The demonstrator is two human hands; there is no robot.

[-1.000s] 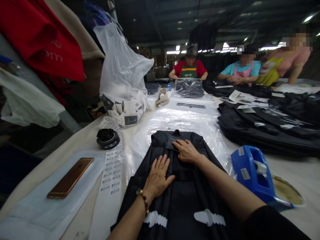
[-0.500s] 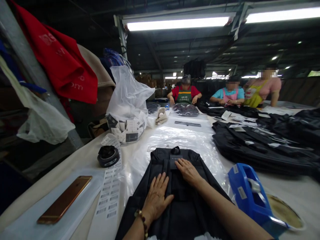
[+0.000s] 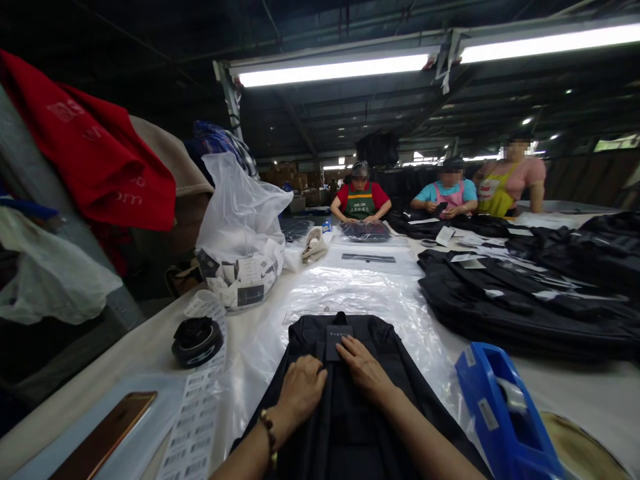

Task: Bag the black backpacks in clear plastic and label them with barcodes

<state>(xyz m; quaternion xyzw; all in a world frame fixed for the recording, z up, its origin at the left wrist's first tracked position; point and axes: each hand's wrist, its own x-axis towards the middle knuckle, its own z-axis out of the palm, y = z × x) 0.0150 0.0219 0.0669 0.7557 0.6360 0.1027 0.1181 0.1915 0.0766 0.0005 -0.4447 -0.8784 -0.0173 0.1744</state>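
Observation:
A black backpack (image 3: 360,427) lies flat in front of me, its top loop pointing away from me, on clear plastic bags (image 3: 320,293). Near its top is a dark hang tag (image 3: 334,341) with small lettering. My left hand (image 3: 303,387) is closed, fingers curled down on the left side of the backpack by a strap; the fingertips are partly hidden. My right hand (image 3: 367,370) lies stretched out on the backpack, its fingertips at the right edge of the hang tag.
A blue tape dispenser (image 3: 505,413) stands on the right, before stacked black bags (image 3: 520,300). On the left are a phone (image 3: 107,433), a tape roll (image 3: 197,343), barcode labels (image 3: 193,420) and a plastic bag of tags (image 3: 243,267). Several co-workers (image 3: 361,200) work across the table.
My left hand has gone from lying flat with fingers spread to curled on the backpack. My right hand stays by the hang tag. The view has shifted slightly.

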